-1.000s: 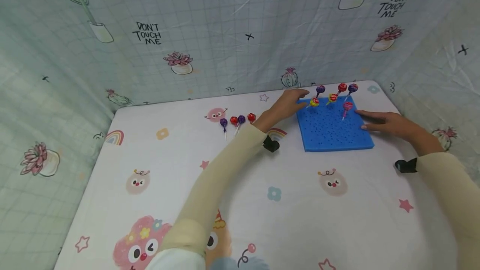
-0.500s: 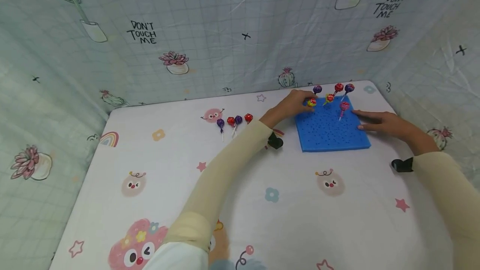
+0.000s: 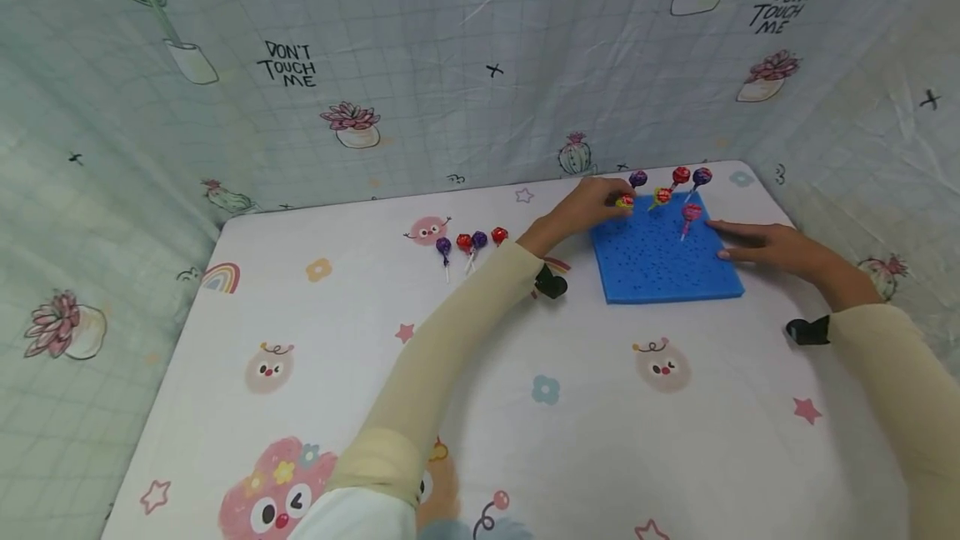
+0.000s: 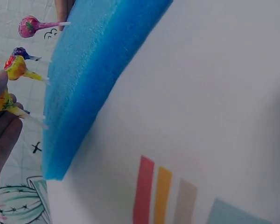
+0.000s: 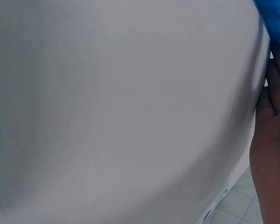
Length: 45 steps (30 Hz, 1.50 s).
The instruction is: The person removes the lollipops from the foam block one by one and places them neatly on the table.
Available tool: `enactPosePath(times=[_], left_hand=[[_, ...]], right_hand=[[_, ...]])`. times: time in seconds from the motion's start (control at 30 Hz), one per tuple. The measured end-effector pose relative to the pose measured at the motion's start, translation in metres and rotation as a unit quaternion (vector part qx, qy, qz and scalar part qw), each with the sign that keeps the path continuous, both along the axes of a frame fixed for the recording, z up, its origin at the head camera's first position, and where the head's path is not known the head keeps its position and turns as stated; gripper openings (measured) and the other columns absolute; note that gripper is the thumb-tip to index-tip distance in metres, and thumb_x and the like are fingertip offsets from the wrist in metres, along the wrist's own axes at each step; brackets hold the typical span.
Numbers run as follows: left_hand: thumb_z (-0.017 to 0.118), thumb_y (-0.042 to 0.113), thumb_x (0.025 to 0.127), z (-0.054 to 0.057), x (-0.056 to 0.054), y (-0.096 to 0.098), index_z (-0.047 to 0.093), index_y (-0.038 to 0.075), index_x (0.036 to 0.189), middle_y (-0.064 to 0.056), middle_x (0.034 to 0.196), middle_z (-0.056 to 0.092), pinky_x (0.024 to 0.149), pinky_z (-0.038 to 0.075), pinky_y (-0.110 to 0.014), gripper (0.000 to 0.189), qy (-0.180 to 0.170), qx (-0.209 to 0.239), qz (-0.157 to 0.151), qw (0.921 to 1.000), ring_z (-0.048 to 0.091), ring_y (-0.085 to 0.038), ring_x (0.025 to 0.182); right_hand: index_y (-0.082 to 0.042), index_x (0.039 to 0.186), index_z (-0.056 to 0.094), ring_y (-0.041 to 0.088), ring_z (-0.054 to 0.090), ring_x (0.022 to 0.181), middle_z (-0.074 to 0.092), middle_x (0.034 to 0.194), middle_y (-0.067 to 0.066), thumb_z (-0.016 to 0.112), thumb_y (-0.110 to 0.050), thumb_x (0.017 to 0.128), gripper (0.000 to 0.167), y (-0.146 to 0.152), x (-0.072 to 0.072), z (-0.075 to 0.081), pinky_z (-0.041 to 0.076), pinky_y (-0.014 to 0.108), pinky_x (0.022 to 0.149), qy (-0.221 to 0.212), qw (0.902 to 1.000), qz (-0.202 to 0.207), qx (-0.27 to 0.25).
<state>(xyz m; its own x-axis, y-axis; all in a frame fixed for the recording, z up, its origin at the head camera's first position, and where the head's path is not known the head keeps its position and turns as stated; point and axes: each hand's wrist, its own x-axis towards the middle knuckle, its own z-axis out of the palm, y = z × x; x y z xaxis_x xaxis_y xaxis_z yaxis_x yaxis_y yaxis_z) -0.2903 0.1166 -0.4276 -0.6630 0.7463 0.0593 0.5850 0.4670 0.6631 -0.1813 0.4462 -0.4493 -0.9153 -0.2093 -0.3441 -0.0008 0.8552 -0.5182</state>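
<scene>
A blue foam board [image 3: 660,267] with many small holes lies at the table's back right. My left hand [image 3: 587,207] pinches the head of a yellow lollipop [image 4: 1,102] at the board's back left corner. That lollipop's stick slants to the board; its tip is hard to make out. Upright or leaning in the board are another yellow lollipop [image 3: 662,196], a pink lollipop [image 3: 691,212], a red lollipop [image 3: 681,175] and two purple ones. Along the board's right edge rests my right hand [image 3: 783,250], fingers straight and touching the side.
Left of the board, several loose lollipops lie on the white patterned tablecloth [image 3: 480,407], among them a purple lollipop [image 3: 444,247] and a red lollipop [image 3: 499,236]. A printed curtain [image 3: 435,82] hangs behind the table and at both sides.
My left hand has come from beside the back left yellow lollipop to gripping its head, which now sits slightly lower. The right hand stays at the board's edge.
</scene>
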Motion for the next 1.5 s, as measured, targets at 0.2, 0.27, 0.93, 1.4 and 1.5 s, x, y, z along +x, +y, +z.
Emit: enactPosePath(times=[0.2, 0.27, 0.93, 1.4, 1.5], left_hand=[[0.066, 0.026, 0.101, 0.007, 0.005, 0.005, 0.063, 0.007, 0.135, -0.002, 0.131, 0.066, 0.095, 0.046, -0.013, 0.040, 0.002, 0.019, 0.001, 0.9998, 0.061, -0.008, 0.113], [0.065, 0.030, 0.101, 0.009, 0.006, 0.005, 0.062, 0.009, 0.136, 0.000, 0.128, 0.067, 0.092, 0.046, -0.013, 0.042, 0.004, 0.016, 0.004, 0.9999, 0.061, -0.007, 0.109], [0.057, 0.037, 0.104, 0.019, 0.018, -0.008, 0.064, 0.009, 0.135, 0.001, 0.105, 0.070, 0.080, 0.047, -0.016, 0.042, 0.015, 0.040, 0.005, 0.9991, 0.060, -0.010, 0.094], [0.052, 0.039, 0.107, 0.036, 0.035, -0.031, 0.071, 0.010, 0.116, -0.002, 0.101, 0.073, 0.085, 0.050, -0.017, 0.036, -0.010, 0.068, 0.008, 0.9976, 0.068, -0.015, 0.098], [0.051, 0.038, 0.107, 0.037, 0.035, -0.039, 0.070, 0.009, 0.118, -0.005, 0.103, 0.073, 0.086, 0.050, -0.017, 0.036, -0.013, 0.071, 0.005, 0.9974, 0.068, -0.018, 0.100]], right_hand=[[-0.017, 0.162, 0.025, 0.064, 0.011, 0.143, 0.016, 0.162, 0.032, 0.063, -0.044, 0.100, 0.077, 0.002, 0.000, -0.002, 0.016, 0.081, 0.104, 0.001, 1.0000, 0.001, -0.004], [-0.017, 0.162, 0.025, 0.064, 0.011, 0.143, 0.016, 0.163, 0.032, 0.062, -0.045, 0.100, 0.077, 0.002, 0.000, -0.003, 0.016, 0.081, 0.104, 0.002, 1.0000, 0.002, -0.003], [-0.015, 0.162, 0.025, 0.064, 0.010, 0.143, 0.015, 0.163, 0.032, 0.063, -0.045, 0.100, 0.078, 0.002, -0.001, -0.001, 0.015, 0.081, 0.104, 0.000, 1.0000, 0.000, -0.001], [-0.016, 0.162, 0.024, 0.065, 0.010, 0.142, 0.015, 0.162, 0.033, 0.062, -0.045, 0.101, 0.078, 0.002, -0.001, 0.001, 0.015, 0.082, 0.104, -0.002, 1.0000, 0.000, -0.005], [-0.015, 0.162, 0.025, 0.065, 0.010, 0.142, 0.015, 0.162, 0.033, 0.062, -0.043, 0.101, 0.077, 0.001, 0.001, 0.002, 0.015, 0.082, 0.104, 0.002, 1.0000, 0.005, -0.008]])
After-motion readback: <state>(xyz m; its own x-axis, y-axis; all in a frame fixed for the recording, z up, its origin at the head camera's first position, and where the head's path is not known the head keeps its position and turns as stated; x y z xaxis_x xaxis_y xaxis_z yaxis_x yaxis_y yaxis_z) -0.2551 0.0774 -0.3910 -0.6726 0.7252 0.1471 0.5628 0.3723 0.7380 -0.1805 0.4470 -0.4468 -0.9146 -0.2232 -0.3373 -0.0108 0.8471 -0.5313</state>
